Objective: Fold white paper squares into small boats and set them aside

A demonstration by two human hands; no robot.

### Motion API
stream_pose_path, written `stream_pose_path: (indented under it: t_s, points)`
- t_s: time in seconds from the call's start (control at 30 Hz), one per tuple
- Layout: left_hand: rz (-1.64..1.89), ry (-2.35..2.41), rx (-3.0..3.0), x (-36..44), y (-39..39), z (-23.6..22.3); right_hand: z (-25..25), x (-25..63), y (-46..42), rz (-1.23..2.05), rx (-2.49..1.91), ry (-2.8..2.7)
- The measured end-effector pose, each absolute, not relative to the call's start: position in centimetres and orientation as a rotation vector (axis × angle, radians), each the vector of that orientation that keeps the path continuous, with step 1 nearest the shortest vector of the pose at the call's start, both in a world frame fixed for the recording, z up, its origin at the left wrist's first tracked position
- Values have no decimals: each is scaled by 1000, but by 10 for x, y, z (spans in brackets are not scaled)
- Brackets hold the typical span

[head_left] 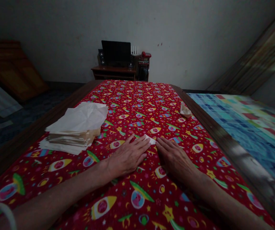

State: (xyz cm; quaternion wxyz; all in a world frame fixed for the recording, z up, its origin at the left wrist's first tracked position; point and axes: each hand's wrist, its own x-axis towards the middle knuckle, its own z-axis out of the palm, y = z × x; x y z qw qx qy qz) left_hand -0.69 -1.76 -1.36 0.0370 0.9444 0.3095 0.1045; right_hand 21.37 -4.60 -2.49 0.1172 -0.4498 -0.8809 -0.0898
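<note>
A small piece of folded white paper [151,140] lies on the red patterned cloth [128,204], between my hands. My left hand [130,156] rests flat over its left part, fingers stretched out and covering much of it. From the other side, my right hand [174,156] lies palm down with extended fingers, the tips touching the paper's right end. Beyond my left forearm sits a stack of white paper sheets [80,119], the top ones creased and the edges uneven. Another folded paper piece [185,110] stands farther off on the right.
Dark wooden edges [199,118] border the cloth-covered surface. A bed with a blue checked cover [226,127] is on the right. Against the far wall, a monitor [116,51] stands on a low brown desk [113,71]; a wooden cabinet [10,68] is at left.
</note>
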Motion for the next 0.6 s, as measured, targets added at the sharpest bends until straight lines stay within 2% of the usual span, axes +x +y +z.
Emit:
stream_pose_path:
  t_s: [0.27, 0.4, 0.6]
  points:
    - [368, 975, 2896, -22, -20, -16, -15, 204, -39, -220, -1308, -2617]
    - [547, 920, 2860, -24, -20, -18, -9, 189, -25, -236, -1255, -2638]
    - [875, 935, 2623, -29, -15, -23, -19, 191, -8, -22, -1103, -2427]
